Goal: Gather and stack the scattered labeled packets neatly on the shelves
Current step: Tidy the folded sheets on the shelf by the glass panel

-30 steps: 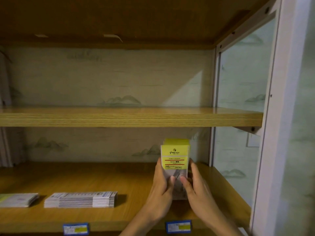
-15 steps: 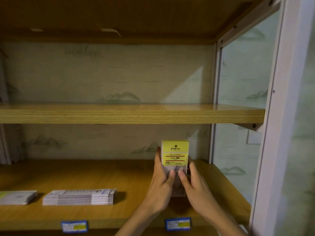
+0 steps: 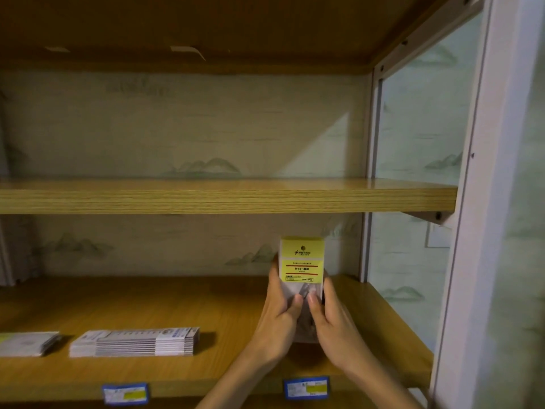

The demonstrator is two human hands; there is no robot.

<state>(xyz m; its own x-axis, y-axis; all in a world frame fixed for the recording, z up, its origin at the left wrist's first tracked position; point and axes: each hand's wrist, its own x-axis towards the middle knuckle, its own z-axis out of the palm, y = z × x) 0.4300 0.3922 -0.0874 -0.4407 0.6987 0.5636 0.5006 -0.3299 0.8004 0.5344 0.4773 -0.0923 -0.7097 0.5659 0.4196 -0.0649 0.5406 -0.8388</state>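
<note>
Both hands are clasping an upright bundle of yellow-labeled packets (image 3: pixel 302 262), the left hand (image 3: pixel 277 326) and right hand (image 3: pixel 333 329) curling round its lower sides, thumbs on the front, apparently resting it on the lower shelf (image 3: pixel 206 308), with a flat packet stack (image 3: pixel 134 342) lying well to their left.

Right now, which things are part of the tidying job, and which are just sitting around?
Part of the job:
- yellow-labeled packets, held upright by the left hand and right hand
- flat packet stack
- smaller packet pile
- lower shelf

Just there:
- blue shelf tags
- upper shelf
- peeling tape
</note>
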